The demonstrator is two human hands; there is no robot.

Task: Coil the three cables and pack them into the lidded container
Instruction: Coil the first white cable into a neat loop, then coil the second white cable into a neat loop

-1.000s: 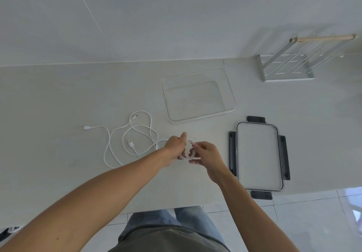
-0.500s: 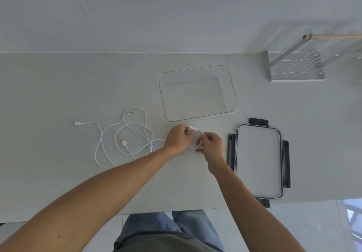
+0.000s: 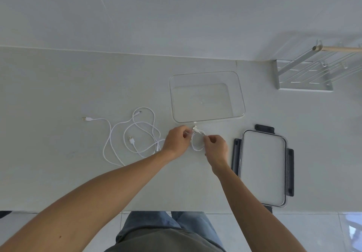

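pale counter [image 3: 58, 87] | both hands pinch coiled cable [image 3: 197, 141], plug [image 3: 195, 128] toward container [image 3: 240, 87]

Clear glossy plastic container [image 3: 207, 97], matt countertop [image 3: 58, 87].

Wide bare stretch of counter [image 3: 49, 95] at far left, open for passing. Loose white cables [image 3: 137, 134] sprawled left of centre, plugs lying apart, blocking a low sweep there. Both hands, left hand [image 3: 177, 141] and right hand [image 3: 215, 148], crowded round a small coiled cable [image 3: 197, 141] just in front of the clear container [image 3: 242, 95]. Container open on top, nothing inside, free from above. Lid [image 3: 262, 167] flat at right, close beside the right forearm. Metal rack [image 3: 305, 73] standing at far right rear against the wall
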